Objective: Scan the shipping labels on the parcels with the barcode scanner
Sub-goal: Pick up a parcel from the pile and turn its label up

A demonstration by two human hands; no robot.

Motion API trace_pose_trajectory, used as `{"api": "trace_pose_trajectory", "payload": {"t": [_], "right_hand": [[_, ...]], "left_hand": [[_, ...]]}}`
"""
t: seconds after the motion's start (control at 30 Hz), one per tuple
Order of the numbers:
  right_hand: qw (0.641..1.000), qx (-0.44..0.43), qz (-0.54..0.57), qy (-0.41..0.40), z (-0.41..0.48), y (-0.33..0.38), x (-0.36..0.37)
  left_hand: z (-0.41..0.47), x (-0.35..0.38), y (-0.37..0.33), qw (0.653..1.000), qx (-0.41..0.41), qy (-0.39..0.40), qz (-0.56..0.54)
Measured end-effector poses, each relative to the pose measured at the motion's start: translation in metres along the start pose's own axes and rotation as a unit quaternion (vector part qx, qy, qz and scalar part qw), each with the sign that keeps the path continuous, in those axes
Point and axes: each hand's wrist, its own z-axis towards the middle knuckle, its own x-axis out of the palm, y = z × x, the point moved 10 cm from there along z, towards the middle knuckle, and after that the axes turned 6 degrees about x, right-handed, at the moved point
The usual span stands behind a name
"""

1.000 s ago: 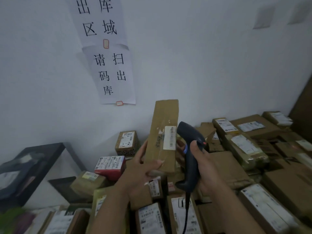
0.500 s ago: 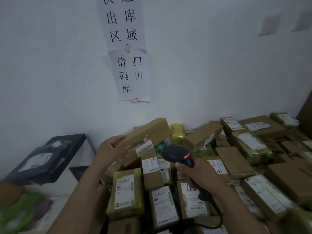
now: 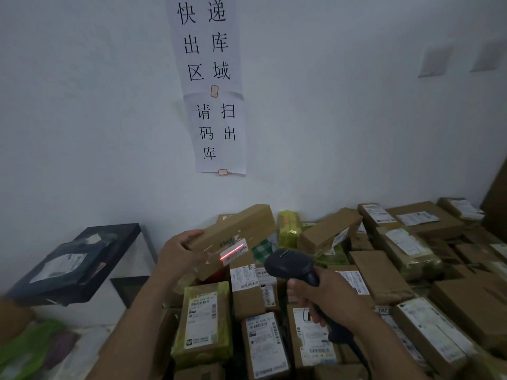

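Holding the long parcel (image 3: 236, 231) by one end only is your main risk: your left hand (image 3: 178, 253) has its fingers (image 3: 189, 237) curled round the parcel's left end, and the rest of the box juts up and to the right, tilted, with nothing under it. If that grip slackens, I judge the box would pivot down onto the pile of parcels (image 3: 384, 283) below it and swing its label off the beam. Your right hand (image 3: 326, 297), below and to the right of the long parcel, has its fingers wrapped round the handle of the barcode scanner (image 3: 290, 266), whose head points up and left at the box. The red scan line (image 3: 231, 252) lies slantwise across the shipping label (image 3: 238, 248) on the long parcel's near face, but its lower-left end seems to run onto bare cardboard. Whether it spans the whole barcode is too blurred to tell, and a partial crossing would likely give no read. Other labelled boxes sit just below the long parcel, among them a green-wrapped parcel (image 3: 203, 322), so a small dip of the scanner could catch one of their codes and log the wrong item. The scanner's cable (image 3: 359, 355) trails from the handle, well below and right of the long parcel, across the boxes; it could snag a corner if you swing wide.
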Motion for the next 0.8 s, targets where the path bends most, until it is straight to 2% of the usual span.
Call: {"api": "trace_pose_trajectory", "payload": {"t": [0.4,0.6,0.8], "right_hand": [[1.0,0.008,-0.004,-0.001,0.016,-0.011,-0.007],[0.996,0.025,0.049,-0.068,0.05,-0.031,-0.041],[0.977,0.034,0.169,-0.128,0.102,-0.047,-0.087]], "left_hand": [[0.005,0.02,-0.005,0.998,0.017,-0.03,0.053],[0.025,0.046,-0.003,0.989,0.032,-0.059,0.133],[0.061,0.1,0.026,0.992,-0.054,-0.063,0.1]]}}
